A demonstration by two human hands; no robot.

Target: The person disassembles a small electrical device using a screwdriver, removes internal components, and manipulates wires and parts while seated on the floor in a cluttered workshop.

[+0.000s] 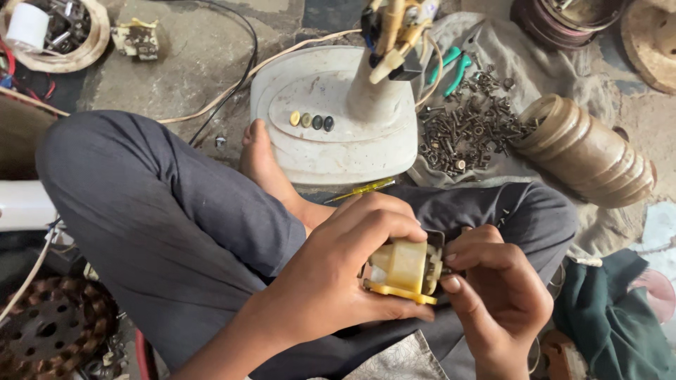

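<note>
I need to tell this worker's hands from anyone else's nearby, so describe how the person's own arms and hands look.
Both hands are bare: no gloves, rings, watch or bands show. The left hand continues into a forearm with no sleeve reaching the wrist; it runs uncovered to the bottom edge of the picture. The right hand is cut off at the wrist by the frame edge, so any sleeve there is hidden. Fingernails are short.

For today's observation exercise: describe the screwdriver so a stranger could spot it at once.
Find the white fan base on the floor, beside the bare foot. Just under its near edge lies the screwdriver, the only thin thing there with a clear yellow handle.
</note>
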